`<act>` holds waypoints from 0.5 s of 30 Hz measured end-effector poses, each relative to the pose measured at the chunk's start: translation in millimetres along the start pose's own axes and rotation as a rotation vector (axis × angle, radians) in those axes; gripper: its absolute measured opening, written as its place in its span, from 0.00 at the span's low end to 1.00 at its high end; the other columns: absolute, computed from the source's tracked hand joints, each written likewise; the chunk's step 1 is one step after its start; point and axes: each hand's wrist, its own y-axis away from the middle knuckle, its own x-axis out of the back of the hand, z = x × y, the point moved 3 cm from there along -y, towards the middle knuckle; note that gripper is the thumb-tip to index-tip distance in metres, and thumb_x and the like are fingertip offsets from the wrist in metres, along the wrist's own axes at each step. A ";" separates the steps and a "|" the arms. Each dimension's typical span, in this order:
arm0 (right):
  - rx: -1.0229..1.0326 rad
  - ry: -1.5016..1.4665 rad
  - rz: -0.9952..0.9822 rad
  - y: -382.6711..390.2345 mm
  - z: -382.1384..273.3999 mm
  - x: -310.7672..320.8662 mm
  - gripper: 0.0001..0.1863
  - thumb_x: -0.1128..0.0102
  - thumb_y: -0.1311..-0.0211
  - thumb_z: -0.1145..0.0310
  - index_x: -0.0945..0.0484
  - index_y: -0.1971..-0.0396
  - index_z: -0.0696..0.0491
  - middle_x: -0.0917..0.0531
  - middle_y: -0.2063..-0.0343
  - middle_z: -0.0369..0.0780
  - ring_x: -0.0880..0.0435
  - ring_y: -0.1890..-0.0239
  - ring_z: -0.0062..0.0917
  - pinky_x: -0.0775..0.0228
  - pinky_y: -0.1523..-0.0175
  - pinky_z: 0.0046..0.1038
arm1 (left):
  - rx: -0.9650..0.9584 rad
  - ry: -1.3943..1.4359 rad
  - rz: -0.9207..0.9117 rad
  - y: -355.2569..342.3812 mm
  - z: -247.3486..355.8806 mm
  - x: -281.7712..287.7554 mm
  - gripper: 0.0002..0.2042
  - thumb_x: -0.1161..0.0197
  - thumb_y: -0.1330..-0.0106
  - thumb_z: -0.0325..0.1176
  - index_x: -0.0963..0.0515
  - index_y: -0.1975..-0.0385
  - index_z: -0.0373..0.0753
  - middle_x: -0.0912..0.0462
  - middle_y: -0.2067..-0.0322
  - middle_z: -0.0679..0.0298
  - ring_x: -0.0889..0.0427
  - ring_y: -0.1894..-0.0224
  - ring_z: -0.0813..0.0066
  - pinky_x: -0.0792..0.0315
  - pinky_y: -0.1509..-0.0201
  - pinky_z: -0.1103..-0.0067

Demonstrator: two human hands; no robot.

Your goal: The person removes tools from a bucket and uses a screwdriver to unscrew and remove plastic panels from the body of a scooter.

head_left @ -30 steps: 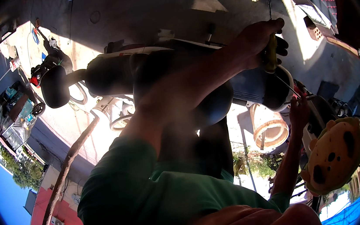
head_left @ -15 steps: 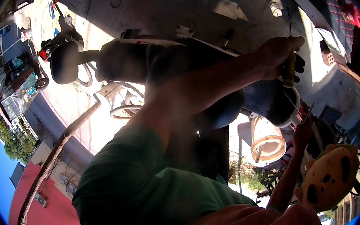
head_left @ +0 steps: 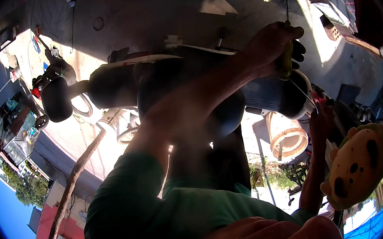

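As the left hand (head_left: pixel 266 48) has its fingers closed round a yellow-handled tool (head_left: pixel 284 64), right of centre, the tool's thin shaft (head_left: pixel 303 92) slopes down to the right hand (head_left: pixel 323 119), whose grip is lost in shadow. Work looks under way; what is finished or left cannot be told.

Looking like a slim yellow-handled tool (head_left: pixel 284 68) with a thin metal shaft (head_left: pixel 301 90); being held right of the frame's centre, tilting, pointing the shaft down and rightward, ending indistinctly in shadow.
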 end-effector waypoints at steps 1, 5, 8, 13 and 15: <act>-0.043 -0.024 -0.052 3.5 0.0 1.9 0.16 0.39 0.34 0.66 0.16 0.47 0.48 0.15 0.57 0.48 0.15 0.55 0.45 0.23 0.47 0.43 | 0.002 -0.003 -0.001 -0.6 -0.8 0.8 0.17 0.34 0.30 0.43 0.25 0.53 0.37 0.17 0.64 0.53 0.15 0.64 0.59 0.18 0.59 0.62; -0.234 -0.244 -0.109 9.2 -2.9 -2.6 0.21 0.46 0.27 0.52 0.18 0.46 0.50 0.14 0.63 0.47 0.15 0.68 0.40 0.22 0.60 0.41 | -0.014 -0.003 -0.022 -1.2 -0.6 1.5 0.17 0.34 0.30 0.42 0.24 0.52 0.37 0.16 0.63 0.53 0.14 0.63 0.60 0.17 0.58 0.61; -0.638 -0.878 -0.214 17.2 3.2 -20.6 0.26 0.51 0.24 0.43 0.18 0.46 0.50 0.14 0.70 0.41 0.18 0.77 0.28 0.26 0.71 0.32 | -0.021 0.011 -0.008 0.2 1.0 1.2 0.15 0.34 0.30 0.41 0.23 0.52 0.37 0.15 0.63 0.53 0.14 0.64 0.61 0.16 0.59 0.62; -1.002 -1.187 -0.242 12.3 4.5 -59.1 0.34 0.55 0.25 0.33 0.17 0.59 0.52 0.17 0.75 0.33 0.22 0.79 0.14 0.35 0.76 0.20 | -0.045 0.007 0.001 2.6 4.7 -1.6 0.14 0.35 0.29 0.38 0.23 0.52 0.37 0.15 0.65 0.54 0.13 0.67 0.60 0.16 0.62 0.63; -0.865 -0.969 -0.194 1.3 4.7 -64.7 0.29 0.48 0.26 0.42 0.17 0.64 0.56 0.16 0.74 0.42 0.16 0.73 0.27 0.27 0.68 0.29 | -0.036 -0.034 -0.015 3.2 6.3 -2.2 0.14 0.37 0.28 0.39 0.26 0.51 0.36 0.16 0.65 0.54 0.15 0.67 0.61 0.19 0.63 0.64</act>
